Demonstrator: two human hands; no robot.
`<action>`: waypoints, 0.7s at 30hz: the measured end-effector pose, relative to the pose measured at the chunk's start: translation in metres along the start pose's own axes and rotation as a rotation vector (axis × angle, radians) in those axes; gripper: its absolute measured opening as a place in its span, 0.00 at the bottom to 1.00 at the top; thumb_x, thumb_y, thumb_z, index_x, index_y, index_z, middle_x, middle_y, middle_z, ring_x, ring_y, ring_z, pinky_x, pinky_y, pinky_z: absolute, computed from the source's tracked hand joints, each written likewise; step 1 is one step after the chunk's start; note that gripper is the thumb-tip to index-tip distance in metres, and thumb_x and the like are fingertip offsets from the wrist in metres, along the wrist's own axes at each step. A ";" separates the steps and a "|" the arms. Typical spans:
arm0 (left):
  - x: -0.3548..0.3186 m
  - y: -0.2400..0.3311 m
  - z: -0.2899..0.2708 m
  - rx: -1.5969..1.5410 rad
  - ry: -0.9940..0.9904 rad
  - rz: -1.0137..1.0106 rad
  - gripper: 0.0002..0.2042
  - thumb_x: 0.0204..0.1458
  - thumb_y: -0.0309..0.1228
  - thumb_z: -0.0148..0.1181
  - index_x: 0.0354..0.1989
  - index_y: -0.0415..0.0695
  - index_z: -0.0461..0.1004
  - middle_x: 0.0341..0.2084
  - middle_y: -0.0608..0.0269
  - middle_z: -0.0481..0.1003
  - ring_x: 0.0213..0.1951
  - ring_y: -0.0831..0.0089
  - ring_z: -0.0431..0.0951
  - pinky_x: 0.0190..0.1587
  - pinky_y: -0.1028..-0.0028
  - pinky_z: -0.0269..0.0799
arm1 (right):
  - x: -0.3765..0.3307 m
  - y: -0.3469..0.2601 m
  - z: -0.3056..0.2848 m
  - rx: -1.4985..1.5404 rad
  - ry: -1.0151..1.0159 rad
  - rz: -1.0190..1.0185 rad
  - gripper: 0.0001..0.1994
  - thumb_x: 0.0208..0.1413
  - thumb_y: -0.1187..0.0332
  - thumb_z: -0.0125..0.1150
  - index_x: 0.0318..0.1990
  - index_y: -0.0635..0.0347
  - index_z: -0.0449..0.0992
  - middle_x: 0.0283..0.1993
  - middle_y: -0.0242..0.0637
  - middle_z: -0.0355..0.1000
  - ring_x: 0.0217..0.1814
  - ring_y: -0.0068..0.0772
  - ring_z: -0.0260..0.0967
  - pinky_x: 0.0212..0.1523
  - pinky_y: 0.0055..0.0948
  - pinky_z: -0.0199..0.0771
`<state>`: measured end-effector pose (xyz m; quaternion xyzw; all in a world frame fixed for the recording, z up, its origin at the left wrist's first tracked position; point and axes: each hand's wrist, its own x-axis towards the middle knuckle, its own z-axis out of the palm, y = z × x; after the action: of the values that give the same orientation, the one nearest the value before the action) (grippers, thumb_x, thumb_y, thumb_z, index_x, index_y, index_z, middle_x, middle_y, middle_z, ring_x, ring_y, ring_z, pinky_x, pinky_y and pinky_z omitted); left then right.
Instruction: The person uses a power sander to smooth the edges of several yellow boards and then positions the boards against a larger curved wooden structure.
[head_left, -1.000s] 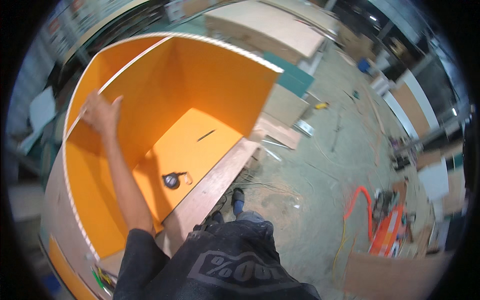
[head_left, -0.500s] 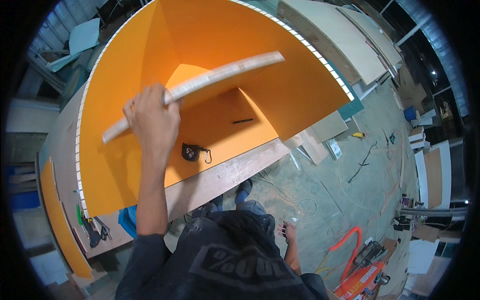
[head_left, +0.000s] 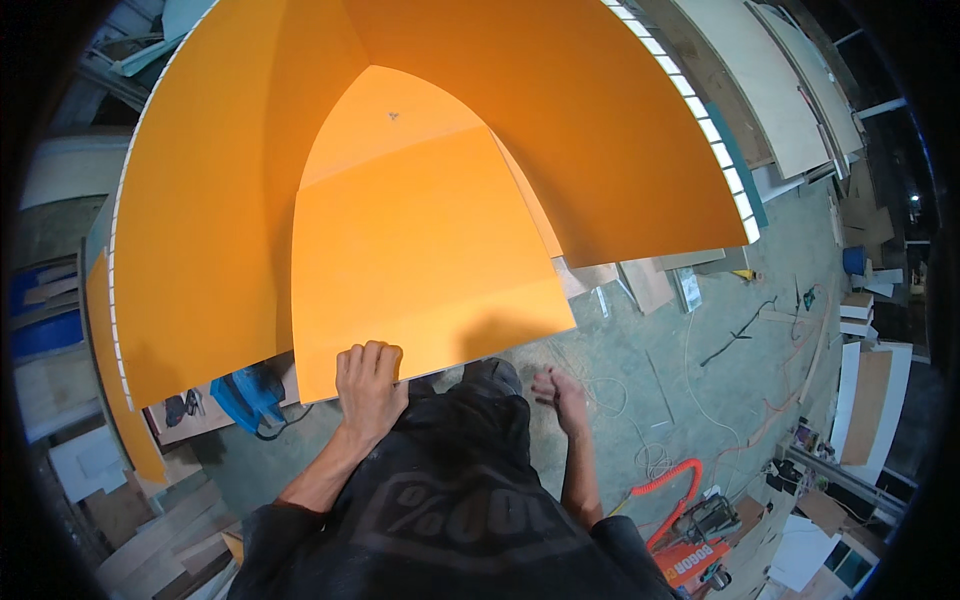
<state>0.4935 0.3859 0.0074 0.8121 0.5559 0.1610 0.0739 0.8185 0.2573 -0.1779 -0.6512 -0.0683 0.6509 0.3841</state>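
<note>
My left hand [head_left: 370,385] is closed over the near edge of an orange panel [head_left: 430,255], fingers on its upper face. The panel is broad at my end and narrows a little toward the far side, its orange face up. It lies between the walls of a large orange curved shell [head_left: 205,215], whose outer edges carry a row of white segments. My right hand [head_left: 562,398] hangs beside my body over the floor, holding nothing visible, fingers loosely bent and apart, slightly blurred.
A blue bag [head_left: 245,395] and dark tools [head_left: 180,408] sit at the left. Pale boards [head_left: 740,85] are stacked at the far right. Thin cables [head_left: 640,400], a coiled orange hose [head_left: 685,475] and an orange machine [head_left: 695,565] occupy the floor at right.
My left hand has come nearer, and the panel, earlier seen edge-on and raised, now shows its broad face. It covers where the tape measure and black pen lay. My right hand has risen slightly.
</note>
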 end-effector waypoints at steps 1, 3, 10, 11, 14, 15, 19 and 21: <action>-0.002 0.001 0.005 -0.003 -0.002 -0.002 0.18 0.33 0.19 0.67 0.37 0.42 0.74 0.33 0.58 0.70 0.38 0.58 0.71 0.43 0.63 0.62 | 0.005 -0.027 0.007 0.038 -0.047 -0.031 0.25 0.69 0.51 0.51 0.61 0.63 0.73 0.52 0.42 0.78 0.44 0.35 0.79 0.45 0.35 0.78; -0.010 0.002 0.016 -0.010 -0.062 -0.040 0.22 0.33 0.20 0.69 0.42 0.41 0.74 0.41 0.55 0.72 0.44 0.55 0.71 0.48 0.60 0.63 | 0.019 -0.071 0.013 0.060 -0.124 -0.107 0.25 0.69 0.51 0.51 0.61 0.63 0.73 0.51 0.41 0.78 0.44 0.34 0.79 0.45 0.34 0.78; -0.014 0.010 0.043 -0.032 -0.113 -0.086 0.31 0.34 0.16 0.68 0.54 0.39 0.72 0.56 0.50 0.70 0.57 0.52 0.70 0.59 0.56 0.62 | 0.066 -0.151 0.016 -0.402 0.086 -0.453 0.25 0.62 0.57 0.64 0.58 0.69 0.73 0.48 0.47 0.79 0.46 0.40 0.78 0.48 0.37 0.77; -0.015 0.009 0.045 -0.029 -0.128 -0.082 0.32 0.35 0.16 0.66 0.57 0.39 0.71 0.58 0.50 0.69 0.60 0.52 0.68 0.60 0.55 0.61 | 0.070 -0.156 0.017 -0.549 0.162 -0.557 0.26 0.61 0.58 0.66 0.58 0.70 0.73 0.47 0.48 0.79 0.47 0.42 0.78 0.49 0.38 0.77; -0.024 0.003 0.054 -0.015 -0.168 -0.076 0.35 0.39 0.16 0.63 0.63 0.41 0.69 0.63 0.51 0.67 0.67 0.53 0.64 0.66 0.53 0.58 | 0.066 -0.175 0.038 -0.655 0.359 -0.752 0.29 0.55 0.59 0.71 0.57 0.71 0.73 0.50 0.54 0.78 0.53 0.51 0.76 0.54 0.42 0.74; -0.029 0.001 0.058 -0.005 -0.180 -0.079 0.36 0.39 0.16 0.63 0.64 0.43 0.68 0.65 0.52 0.66 0.68 0.53 0.63 0.67 0.52 0.57 | 0.064 -0.178 0.045 -0.656 0.391 -0.800 0.28 0.54 0.59 0.72 0.57 0.71 0.73 0.51 0.55 0.78 0.54 0.52 0.76 0.55 0.43 0.74; -0.033 -0.001 0.068 -0.004 -0.216 -0.069 0.36 0.43 0.17 0.60 0.67 0.47 0.67 0.69 0.54 0.64 0.71 0.54 0.60 0.71 0.51 0.54 | 0.088 -0.178 0.043 -0.634 0.316 -0.873 0.27 0.55 0.59 0.73 0.56 0.70 0.74 0.51 0.53 0.78 0.54 0.47 0.76 0.54 0.41 0.75; -0.033 -0.003 0.072 -0.023 -0.203 -0.041 0.37 0.42 0.18 0.60 0.67 0.47 0.67 0.68 0.54 0.64 0.71 0.54 0.61 0.71 0.51 0.55 | 0.106 -0.169 0.032 -0.623 0.221 -0.880 0.27 0.56 0.61 0.73 0.56 0.72 0.74 0.49 0.48 0.79 0.50 0.40 0.77 0.52 0.36 0.76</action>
<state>0.5043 0.3603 -0.0668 0.8117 0.5603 0.0826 0.1428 0.8749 0.4505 -0.1579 -0.7086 -0.4827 0.3054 0.4142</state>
